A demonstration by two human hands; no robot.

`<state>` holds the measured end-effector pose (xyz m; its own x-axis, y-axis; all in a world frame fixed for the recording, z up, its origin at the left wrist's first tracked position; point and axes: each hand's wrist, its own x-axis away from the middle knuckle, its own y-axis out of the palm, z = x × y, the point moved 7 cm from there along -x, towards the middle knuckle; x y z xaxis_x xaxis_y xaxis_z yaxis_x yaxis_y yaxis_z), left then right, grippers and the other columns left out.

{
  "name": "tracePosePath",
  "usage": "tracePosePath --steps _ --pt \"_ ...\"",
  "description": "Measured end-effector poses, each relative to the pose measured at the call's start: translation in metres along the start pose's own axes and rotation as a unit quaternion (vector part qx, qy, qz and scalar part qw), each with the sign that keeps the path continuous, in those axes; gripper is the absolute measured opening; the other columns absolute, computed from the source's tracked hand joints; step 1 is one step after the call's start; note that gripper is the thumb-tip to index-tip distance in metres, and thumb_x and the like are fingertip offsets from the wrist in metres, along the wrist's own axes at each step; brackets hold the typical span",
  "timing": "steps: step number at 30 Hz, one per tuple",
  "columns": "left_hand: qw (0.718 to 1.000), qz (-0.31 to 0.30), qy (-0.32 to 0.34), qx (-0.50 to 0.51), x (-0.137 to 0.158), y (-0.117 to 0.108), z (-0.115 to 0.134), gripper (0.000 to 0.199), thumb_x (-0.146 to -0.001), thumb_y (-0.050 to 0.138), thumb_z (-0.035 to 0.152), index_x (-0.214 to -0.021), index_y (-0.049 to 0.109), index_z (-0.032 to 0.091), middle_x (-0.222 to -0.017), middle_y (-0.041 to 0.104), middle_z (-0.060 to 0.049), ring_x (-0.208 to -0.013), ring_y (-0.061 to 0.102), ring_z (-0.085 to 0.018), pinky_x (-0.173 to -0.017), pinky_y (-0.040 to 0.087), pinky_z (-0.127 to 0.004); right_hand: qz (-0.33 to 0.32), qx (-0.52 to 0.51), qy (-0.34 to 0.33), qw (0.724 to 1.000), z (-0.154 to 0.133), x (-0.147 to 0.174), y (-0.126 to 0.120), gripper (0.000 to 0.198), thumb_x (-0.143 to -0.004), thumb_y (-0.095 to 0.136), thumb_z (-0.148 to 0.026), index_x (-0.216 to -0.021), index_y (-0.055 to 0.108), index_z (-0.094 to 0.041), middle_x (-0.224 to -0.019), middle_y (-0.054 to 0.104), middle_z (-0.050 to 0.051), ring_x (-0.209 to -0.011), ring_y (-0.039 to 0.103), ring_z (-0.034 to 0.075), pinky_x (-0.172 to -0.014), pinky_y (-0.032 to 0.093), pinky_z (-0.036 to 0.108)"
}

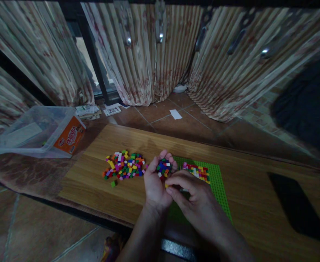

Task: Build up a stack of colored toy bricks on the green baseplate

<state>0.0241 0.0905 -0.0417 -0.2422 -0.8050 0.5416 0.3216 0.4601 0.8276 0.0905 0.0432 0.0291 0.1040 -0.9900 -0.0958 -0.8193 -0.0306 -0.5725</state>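
At lower centre, the left hand (157,188) cups bricks (164,166), the right hand (194,191) pinches a yellow brick (166,185); tilting the left hand could spill some.

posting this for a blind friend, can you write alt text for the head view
A cupped left hand holds small multicoloured bricks while the right hand pinches a yellow brick. On the wooden surface, a loose brick pile lies to the left, and a green baseplate bearing more bricks is partly hidden by the right hand.
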Motion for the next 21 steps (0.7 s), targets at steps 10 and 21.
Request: tracePosePath --steps 10,21 --pt "0.999 -0.009 0.028 0.013 0.001 0.002 0.007 0.018 -0.086 0.054 0.019 -0.085 0.069 0.01 -0.079 0.066 -0.006 -0.069 0.063 -0.011 -0.066 0.054 -0.022 0.028 -0.101 0.056 0.993 0.018 0.001 0.004 0.011 -0.08 0.066 -0.016 -0.085 0.069 -0.025 -0.088 0.07 -0.003 -0.081 0.064 0.013 -0.075 0.048 0.027" --pt "0.999 -0.005 0.023 0.024 0.002 0.002 0.011 0.019 -0.086 0.052 0.015 -0.085 0.069 0.008 -0.081 0.066 -0.007 -0.07 0.062 -0.011 -0.068 0.053 -0.023 0.056 -0.101 0.102 0.988 0.034 0.003 -0.017 0.007 -0.08 0.067 -0.029 -0.084 0.072 -0.026 -0.087 0.072 -0.001 -0.08 0.065 0.016 -0.073 0.049 0.029"
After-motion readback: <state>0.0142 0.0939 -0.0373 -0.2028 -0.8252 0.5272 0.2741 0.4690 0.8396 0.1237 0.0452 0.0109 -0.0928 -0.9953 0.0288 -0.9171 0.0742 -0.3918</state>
